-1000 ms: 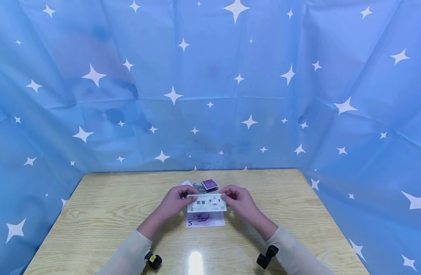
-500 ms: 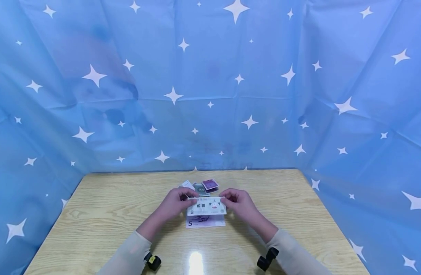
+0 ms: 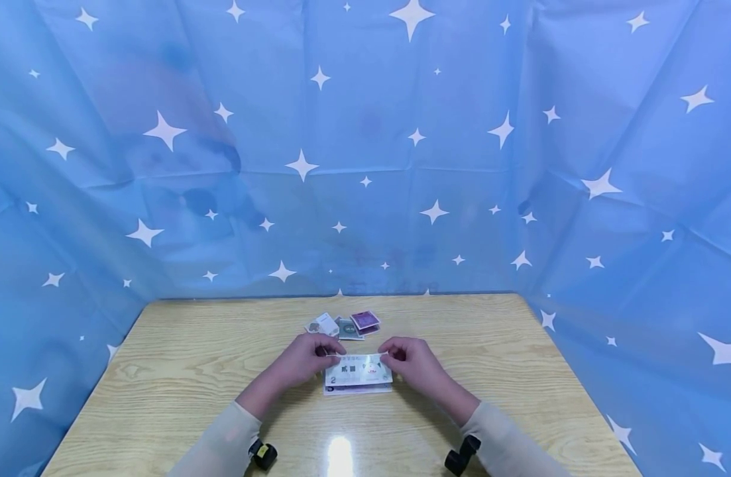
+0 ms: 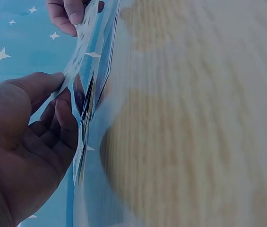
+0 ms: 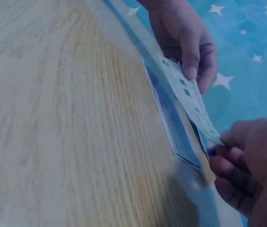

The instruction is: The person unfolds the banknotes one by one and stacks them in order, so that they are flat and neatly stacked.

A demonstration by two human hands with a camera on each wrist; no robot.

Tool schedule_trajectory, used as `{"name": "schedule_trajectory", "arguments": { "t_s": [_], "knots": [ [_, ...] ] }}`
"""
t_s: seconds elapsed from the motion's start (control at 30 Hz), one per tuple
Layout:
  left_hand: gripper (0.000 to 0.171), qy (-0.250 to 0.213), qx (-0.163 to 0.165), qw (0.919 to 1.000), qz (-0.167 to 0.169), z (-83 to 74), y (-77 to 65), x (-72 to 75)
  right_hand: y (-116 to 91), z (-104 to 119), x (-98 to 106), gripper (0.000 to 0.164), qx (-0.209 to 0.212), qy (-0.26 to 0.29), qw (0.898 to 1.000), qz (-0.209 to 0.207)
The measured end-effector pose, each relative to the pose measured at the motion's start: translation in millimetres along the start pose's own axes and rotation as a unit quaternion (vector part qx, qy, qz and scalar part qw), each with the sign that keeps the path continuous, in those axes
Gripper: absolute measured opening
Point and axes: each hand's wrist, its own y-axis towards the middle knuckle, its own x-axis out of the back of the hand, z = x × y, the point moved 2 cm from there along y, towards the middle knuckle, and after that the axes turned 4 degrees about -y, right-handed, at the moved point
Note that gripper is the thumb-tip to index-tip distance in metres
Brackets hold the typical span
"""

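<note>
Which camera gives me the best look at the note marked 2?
The head view: the note faces it, with its 2 readable. The left wrist view shows it nearly edge-on; the right wrist view, its printed face at a slant.

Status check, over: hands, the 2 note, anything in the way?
Left hand, right hand: pinching opposite ends. 2 note: held over 5 note. No visible obstruction.

Upper note (image 3: pixel 359 373): pale greenish white, printed with a dark 2 and small dark squares. Lower note (image 3: pixel 359 390): pale lilac, with a dark numeral. White paper (image 3: pixel 327 323): a grey mark at one end. Green paper (image 3: pixel 348 328): greyish, pale-edged. Purple paper (image 3: pixel 364 319): deep-toned, pale border. Table (image 3: pixel 216 344): light tan, streaked wood grain. Cloth (image 3: pixel 365 132): blue, scattered with white four-pointed stars. Sleeves (image 3: pixel 219 444): cream.
</note>
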Motion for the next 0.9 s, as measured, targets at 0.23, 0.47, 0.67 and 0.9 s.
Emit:
{"name": "schedule_trajectory", "arguments": {
  "t_s": [0.23,0.47,0.67,0.9],
  "knots": [
    [0.017,0.025,0.004,0.9994,0.022,4.5,2.9,-2.2,-1.9,-1.4,-3.4,0.010,0.018,-0.032,0.999,0.004],
    [0.016,0.048,-0.005,0.9984,0.028,5.5,4.1,-3.1,-1.2,-0.1,-5.7,0.011,0.032,-0.066,0.997,0.006],
    [0.016,0.063,-0.004,0.9975,0.031,4.8,4.5,-4.3,-2.4,-0.3,-5.5,0.012,0.035,-0.084,0.996,0.009],
    [0.016,0.080,-0.008,0.9963,0.032,3.8,4.5,-5.0,-2.2,-1.5,-7.2,0.011,0.047,-0.102,0.994,0.013]
  ]
}}
